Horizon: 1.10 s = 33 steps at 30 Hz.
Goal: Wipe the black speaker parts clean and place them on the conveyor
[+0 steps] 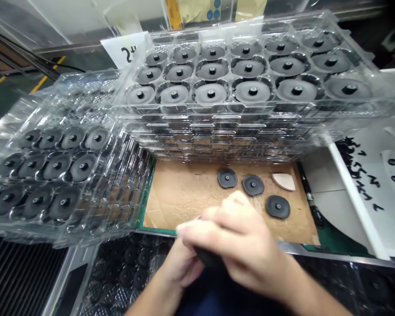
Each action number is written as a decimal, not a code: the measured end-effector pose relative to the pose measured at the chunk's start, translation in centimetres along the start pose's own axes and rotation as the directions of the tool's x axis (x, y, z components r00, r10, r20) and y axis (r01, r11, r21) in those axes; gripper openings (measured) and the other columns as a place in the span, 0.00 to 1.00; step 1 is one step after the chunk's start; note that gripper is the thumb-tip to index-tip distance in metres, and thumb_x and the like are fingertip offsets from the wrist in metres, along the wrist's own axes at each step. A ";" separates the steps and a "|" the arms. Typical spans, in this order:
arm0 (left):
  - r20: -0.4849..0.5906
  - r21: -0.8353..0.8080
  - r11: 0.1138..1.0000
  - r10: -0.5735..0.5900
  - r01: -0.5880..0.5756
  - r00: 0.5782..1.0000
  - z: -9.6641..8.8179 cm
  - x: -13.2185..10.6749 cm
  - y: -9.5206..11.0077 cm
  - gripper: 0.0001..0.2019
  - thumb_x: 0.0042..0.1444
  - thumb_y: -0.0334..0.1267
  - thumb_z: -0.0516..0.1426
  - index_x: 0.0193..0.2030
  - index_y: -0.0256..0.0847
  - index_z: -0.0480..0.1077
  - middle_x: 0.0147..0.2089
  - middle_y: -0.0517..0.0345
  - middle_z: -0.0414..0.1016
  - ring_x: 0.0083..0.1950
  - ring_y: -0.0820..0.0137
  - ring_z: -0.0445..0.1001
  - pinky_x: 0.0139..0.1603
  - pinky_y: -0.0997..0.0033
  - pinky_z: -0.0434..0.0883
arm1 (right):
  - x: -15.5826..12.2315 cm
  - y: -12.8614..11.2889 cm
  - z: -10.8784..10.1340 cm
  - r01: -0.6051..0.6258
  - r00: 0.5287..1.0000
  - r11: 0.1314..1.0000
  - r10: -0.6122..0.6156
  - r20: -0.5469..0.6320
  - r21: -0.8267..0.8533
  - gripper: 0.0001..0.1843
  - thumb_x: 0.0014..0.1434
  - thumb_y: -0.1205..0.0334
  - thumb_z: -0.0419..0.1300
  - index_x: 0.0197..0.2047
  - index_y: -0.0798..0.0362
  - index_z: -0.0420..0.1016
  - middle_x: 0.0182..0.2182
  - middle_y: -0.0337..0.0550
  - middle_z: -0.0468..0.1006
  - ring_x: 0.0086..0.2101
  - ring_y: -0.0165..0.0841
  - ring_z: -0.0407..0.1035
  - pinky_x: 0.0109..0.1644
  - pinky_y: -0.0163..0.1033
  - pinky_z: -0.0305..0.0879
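The left hand [181,267] and right hand [240,241] were both closed in a firm grip on one black disc [208,257], near a cardboard sheet [177,193] bearing three further discs [253,185].

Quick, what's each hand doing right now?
Left hand: closed, holding a black disc from underneath.
Right hand: closed over the same disc, gripping it from above.

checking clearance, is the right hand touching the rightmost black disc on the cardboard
Apart: the head view shows cardboard between the right hand and the black disc.
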<state>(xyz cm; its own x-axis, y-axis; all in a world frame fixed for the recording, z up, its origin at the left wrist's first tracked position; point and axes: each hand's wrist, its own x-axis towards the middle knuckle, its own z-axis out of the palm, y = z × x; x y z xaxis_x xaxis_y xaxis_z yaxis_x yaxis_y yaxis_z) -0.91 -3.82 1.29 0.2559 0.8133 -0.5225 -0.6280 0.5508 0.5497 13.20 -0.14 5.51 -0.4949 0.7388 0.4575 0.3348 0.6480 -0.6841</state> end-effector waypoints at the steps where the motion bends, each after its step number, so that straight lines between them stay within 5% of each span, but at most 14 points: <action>1: 0.009 -0.015 1.000 0.015 -0.015 1.000 -0.2 0.0 0.0 0.27 0.34 0.49 0.69 0.42 0.39 0.77 0.43 0.53 0.80 0.42 0.65 0.76 0.48 0.69 0.71 | -0.3 0.7 0.1 -0.068 0.997 0.997 0.068 -0.019 0.030 0.16 0.66 0.67 0.47 0.43 0.51 0.76 0.32 0.39 0.79 0.31 0.30 0.69 0.37 0.39 0.57; 6: 0.000 -0.138 0.988 0.064 -0.064 0.998 -1.6 -0.5 0.6 0.28 0.35 0.48 0.68 0.48 0.49 0.75 0.53 0.56 0.77 0.46 0.63 0.78 0.48 0.71 0.72 | -4.8 5.3 2.5 -0.561 0.826 0.826 0.563 -0.018 0.055 0.12 0.63 0.62 0.53 0.45 0.48 0.77 0.38 0.41 0.80 0.37 0.33 0.73 0.41 0.38 0.66; 11: 0.005 -0.163 0.983 0.084 -0.082 0.996 -1.9 -0.4 0.7 0.26 0.36 0.47 0.68 0.47 0.47 0.76 0.49 0.56 0.79 0.48 0.63 0.77 0.49 0.71 0.73 | -9.2 6.9 6.2 -0.595 0.803 0.802 0.592 0.068 0.049 0.10 0.59 0.61 0.57 0.37 0.49 0.81 0.29 0.39 0.82 0.30 0.34 0.76 0.34 0.37 0.70; 15: -0.021 -0.139 0.987 0.084 -0.086 0.996 -1.5 -0.2 0.3 0.25 0.40 0.43 0.67 0.49 0.47 0.74 0.50 0.55 0.79 0.45 0.66 0.78 0.47 0.73 0.73 | -6.6 4.3 3.9 -0.625 0.775 0.778 0.628 -0.069 0.059 0.12 0.62 0.60 0.54 0.45 0.51 0.77 0.39 0.44 0.81 0.35 0.34 0.75 0.33 0.35 0.70; 17: -0.027 -0.132 0.986 0.095 -0.097 0.995 -1.2 -0.1 0.1 0.24 0.42 0.41 0.67 0.49 0.48 0.74 0.49 0.56 0.79 0.45 0.69 0.77 0.45 0.77 0.73 | -4.1 2.0 2.3 -0.566 0.793 0.821 0.568 -0.223 0.077 0.12 0.62 0.62 0.55 0.47 0.50 0.75 0.42 0.43 0.80 0.37 0.33 0.74 0.35 0.35 0.69; 18: -0.026 -0.127 0.987 0.099 -0.102 0.995 -1.0 -0.1 0.1 0.23 0.42 0.41 0.67 0.48 0.48 0.74 0.48 0.57 0.79 0.45 0.70 0.77 0.45 0.78 0.72 | -2.9 0.8 1.8 -0.465 0.843 0.883 0.465 -0.269 0.069 0.12 0.62 0.65 0.55 0.47 0.51 0.74 0.40 0.43 0.80 0.36 0.32 0.73 0.37 0.36 0.69; 19: -0.022 -0.117 0.988 0.099 -0.101 0.995 -0.9 -0.1 0.0 0.22 0.43 0.42 0.67 0.48 0.47 0.74 0.47 0.57 0.79 0.46 0.70 0.77 0.46 0.79 0.72 | -1.9 -0.2 1.5 -0.336 0.906 0.941 0.335 -0.258 0.041 0.12 0.62 0.67 0.54 0.48 0.54 0.73 0.38 0.44 0.80 0.35 0.33 0.73 0.39 0.37 0.68; 22: -0.046 -0.065 0.992 0.102 -0.104 0.994 -0.7 -0.1 0.2 0.19 0.45 0.42 0.66 0.46 0.45 0.75 0.46 0.57 0.79 0.47 0.68 0.76 0.50 0.74 0.71 | -0.2 -2.0 1.6 -0.164 0.979 0.985 0.168 -0.111 0.045 0.13 0.61 0.71 0.52 0.46 0.60 0.73 0.32 0.45 0.80 0.31 0.32 0.71 0.37 0.38 0.66; 25: -0.096 -0.024 0.993 0.114 -0.117 0.989 -0.6 -0.1 0.3 0.22 0.43 0.39 0.67 0.48 0.46 0.74 0.47 0.57 0.79 0.47 0.66 0.76 0.49 0.72 0.71 | 0.3 -1.9 2.1 -0.203 0.979 0.979 0.202 0.031 0.035 0.11 0.61 0.71 0.52 0.42 0.57 0.75 0.30 0.42 0.79 0.29 0.31 0.70 0.33 0.36 0.64; 29: -0.049 -0.034 0.997 0.069 -0.071 0.996 -0.4 -0.1 0.3 0.27 0.42 0.41 0.67 0.52 0.45 0.72 0.48 0.54 0.78 0.50 0.64 0.75 0.54 0.69 0.69 | 0.2 -1.5 2.1 -0.155 0.981 0.986 0.146 -0.125 -0.066 0.13 0.63 0.70 0.49 0.46 0.60 0.72 0.33 0.48 0.79 0.31 0.34 0.70 0.36 0.40 0.63; 33: -0.010 -0.077 0.995 0.069 -0.069 0.998 -0.9 -0.1 0.8 0.26 0.39 0.39 0.68 0.49 0.48 0.73 0.48 0.58 0.78 0.47 0.66 0.76 0.50 0.73 0.71 | -1.0 -1.4 0.8 -0.155 0.987 0.988 0.154 0.043 0.019 0.12 0.61 0.72 0.51 0.44 0.56 0.72 0.30 0.41 0.78 0.27 0.30 0.68 0.32 0.36 0.61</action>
<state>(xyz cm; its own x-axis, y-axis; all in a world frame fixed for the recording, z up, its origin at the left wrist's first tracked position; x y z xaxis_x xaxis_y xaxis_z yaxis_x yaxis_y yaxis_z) -2.10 -3.57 1.21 0.2046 0.8474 -0.4900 -0.6990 0.4769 0.5329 12.58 -1.92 5.57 -0.4714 0.8211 0.3218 0.3922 0.5220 -0.7574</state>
